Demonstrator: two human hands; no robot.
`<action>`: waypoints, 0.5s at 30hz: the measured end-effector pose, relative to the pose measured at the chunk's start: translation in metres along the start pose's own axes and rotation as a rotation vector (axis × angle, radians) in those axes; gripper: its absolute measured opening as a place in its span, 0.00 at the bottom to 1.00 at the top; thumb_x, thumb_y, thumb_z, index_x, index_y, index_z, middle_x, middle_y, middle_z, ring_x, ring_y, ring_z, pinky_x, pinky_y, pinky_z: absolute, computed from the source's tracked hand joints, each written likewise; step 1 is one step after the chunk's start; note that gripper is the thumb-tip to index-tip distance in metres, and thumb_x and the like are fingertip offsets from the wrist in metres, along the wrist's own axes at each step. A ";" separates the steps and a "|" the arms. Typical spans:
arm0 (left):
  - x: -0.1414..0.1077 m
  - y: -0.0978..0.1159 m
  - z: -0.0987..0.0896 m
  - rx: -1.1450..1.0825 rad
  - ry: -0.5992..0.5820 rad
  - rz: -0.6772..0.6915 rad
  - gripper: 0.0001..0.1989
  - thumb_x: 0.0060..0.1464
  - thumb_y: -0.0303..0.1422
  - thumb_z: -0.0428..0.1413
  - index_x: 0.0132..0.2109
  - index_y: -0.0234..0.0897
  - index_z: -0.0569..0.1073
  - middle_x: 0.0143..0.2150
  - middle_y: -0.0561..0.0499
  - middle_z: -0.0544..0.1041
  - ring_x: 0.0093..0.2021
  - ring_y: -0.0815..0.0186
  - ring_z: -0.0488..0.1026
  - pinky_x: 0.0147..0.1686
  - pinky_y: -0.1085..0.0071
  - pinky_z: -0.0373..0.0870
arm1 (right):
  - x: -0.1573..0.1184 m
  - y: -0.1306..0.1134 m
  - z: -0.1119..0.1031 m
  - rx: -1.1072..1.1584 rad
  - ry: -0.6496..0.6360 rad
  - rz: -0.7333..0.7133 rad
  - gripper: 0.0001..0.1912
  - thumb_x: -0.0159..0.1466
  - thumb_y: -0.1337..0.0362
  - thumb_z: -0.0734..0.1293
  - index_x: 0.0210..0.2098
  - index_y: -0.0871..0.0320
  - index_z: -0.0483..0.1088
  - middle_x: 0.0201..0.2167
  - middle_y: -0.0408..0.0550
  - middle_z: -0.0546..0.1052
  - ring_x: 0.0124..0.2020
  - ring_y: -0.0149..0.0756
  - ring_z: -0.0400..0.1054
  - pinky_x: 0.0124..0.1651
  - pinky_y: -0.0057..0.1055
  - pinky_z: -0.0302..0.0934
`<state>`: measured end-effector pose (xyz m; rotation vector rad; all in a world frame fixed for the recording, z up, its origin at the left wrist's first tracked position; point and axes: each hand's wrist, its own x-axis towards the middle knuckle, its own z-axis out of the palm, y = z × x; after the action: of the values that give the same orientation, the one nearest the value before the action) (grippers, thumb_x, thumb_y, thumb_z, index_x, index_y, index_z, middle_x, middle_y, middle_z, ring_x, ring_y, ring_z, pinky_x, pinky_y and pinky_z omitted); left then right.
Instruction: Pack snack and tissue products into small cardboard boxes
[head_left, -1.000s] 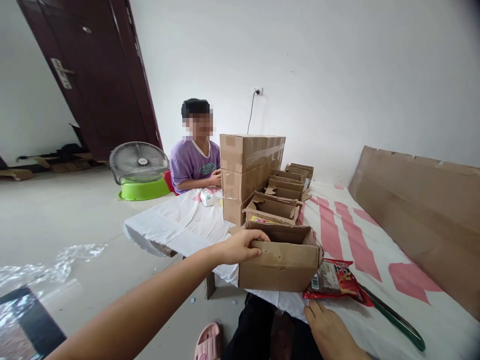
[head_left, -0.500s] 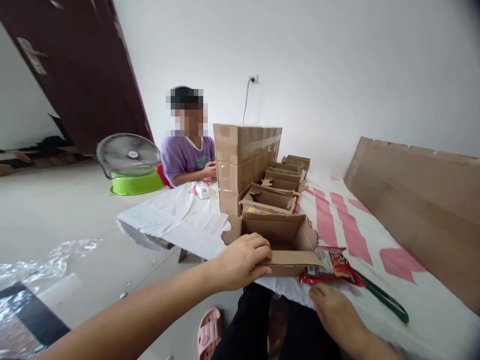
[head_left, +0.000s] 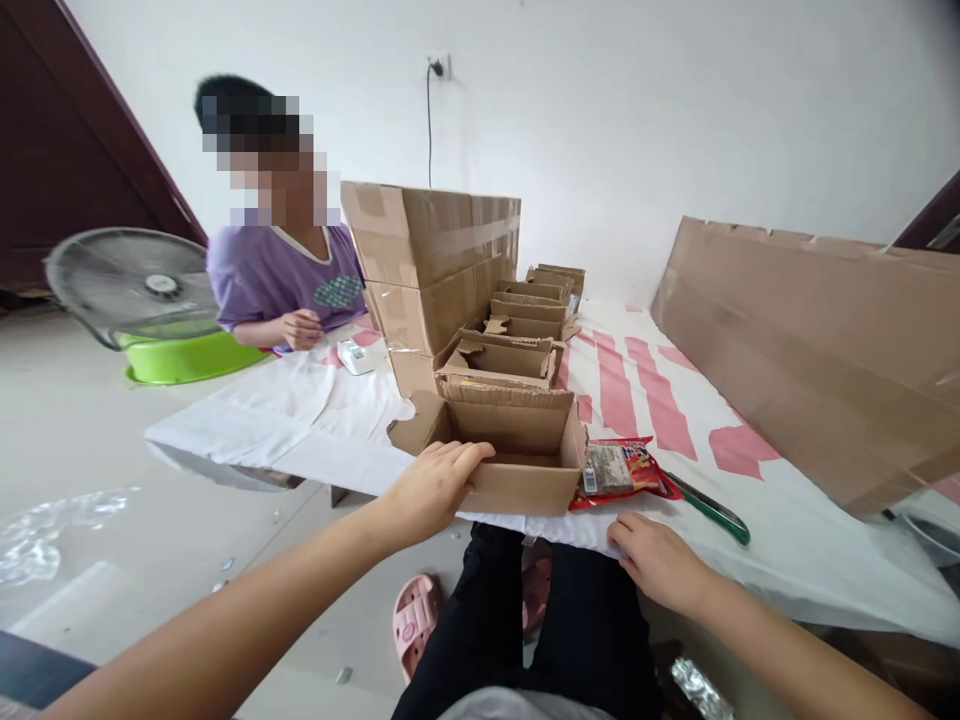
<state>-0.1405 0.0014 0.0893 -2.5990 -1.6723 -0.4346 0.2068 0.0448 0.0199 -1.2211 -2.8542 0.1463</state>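
My left hand [head_left: 439, 487] is closed over the near left rim of an open cardboard box [head_left: 517, 490], its fingers hooked over the wall. This box stands at the table's front edge, and the part of its inside that shows holds nothing. My right hand [head_left: 660, 560] rests at the edge of the cloth-covered table, holding nothing, with its fingers loosely bent and slightly apart. Just beyond it lies a red snack packet [head_left: 619, 472], close against the box's right side. A long green-handled tool [head_left: 712, 510] lies right of the packet, one end hidden beneath it.
Several open boxes [head_left: 506, 360] stand in a row behind the near one. Taped cartons [head_left: 450, 225] are stacked to their left. A person in a purple shirt [head_left: 281, 270] sits beyond, near a small white object [head_left: 356, 357]. A large cardboard sheet [head_left: 810, 350] leans at right; a fan [head_left: 161, 285] stands left.
The view has shifted right and closer. My left hand remains on the box rim, and my right hand remains at the table edge. The person's hand now shows beside the cartons.
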 end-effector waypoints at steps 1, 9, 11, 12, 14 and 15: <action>-0.002 -0.001 -0.002 -0.012 -0.015 0.003 0.20 0.52 0.20 0.50 0.52 0.38 0.65 0.46 0.47 0.76 0.46 0.57 0.73 0.46 0.63 0.65 | 0.003 0.004 -0.009 0.033 0.038 -0.022 0.06 0.58 0.72 0.65 0.33 0.56 0.71 0.34 0.47 0.76 0.37 0.41 0.71 0.40 0.34 0.63; 0.007 0.017 -0.018 -0.061 -0.101 -0.056 0.09 0.61 0.38 0.52 0.42 0.38 0.72 0.38 0.50 0.76 0.38 0.61 0.75 0.35 0.69 0.67 | 0.090 -0.016 -0.105 0.176 0.687 -0.128 0.18 0.67 0.57 0.60 0.52 0.59 0.66 0.51 0.56 0.73 0.54 0.46 0.65 0.56 0.44 0.61; 0.009 0.019 -0.016 -0.053 -0.088 -0.085 0.11 0.62 0.40 0.51 0.41 0.38 0.72 0.37 0.50 0.76 0.37 0.61 0.75 0.34 0.70 0.66 | 0.107 -0.031 -0.110 0.151 0.636 -0.174 0.21 0.66 0.57 0.62 0.55 0.61 0.65 0.53 0.57 0.72 0.55 0.47 0.64 0.58 0.45 0.60; 0.010 0.019 -0.015 -0.048 -0.075 -0.097 0.12 0.62 0.41 0.51 0.41 0.38 0.73 0.37 0.50 0.76 0.38 0.61 0.75 0.34 0.69 0.66 | 0.112 -0.038 -0.109 0.132 0.588 -0.185 0.20 0.66 0.58 0.63 0.54 0.62 0.66 0.53 0.57 0.73 0.55 0.47 0.65 0.57 0.46 0.60; 0.010 0.018 -0.011 -0.043 -0.040 -0.118 0.13 0.62 0.42 0.51 0.41 0.38 0.73 0.37 0.49 0.76 0.39 0.60 0.75 0.35 0.69 0.67 | 0.114 -0.047 -0.102 0.073 0.499 -0.207 0.17 0.64 0.60 0.64 0.50 0.62 0.70 0.48 0.55 0.76 0.51 0.47 0.66 0.56 0.45 0.60; 0.010 0.017 -0.009 -0.041 -0.022 -0.125 0.14 0.62 0.42 0.51 0.41 0.37 0.73 0.37 0.48 0.76 0.40 0.59 0.74 0.37 0.68 0.68 | 0.112 -0.050 -0.098 0.034 0.473 -0.216 0.15 0.64 0.62 0.65 0.47 0.62 0.71 0.45 0.54 0.77 0.51 0.47 0.66 0.56 0.45 0.60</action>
<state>-0.1233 0.0010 0.1030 -2.5456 -1.8593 -0.4507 0.1005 0.0986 0.1216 -0.7983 -2.5266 -0.0891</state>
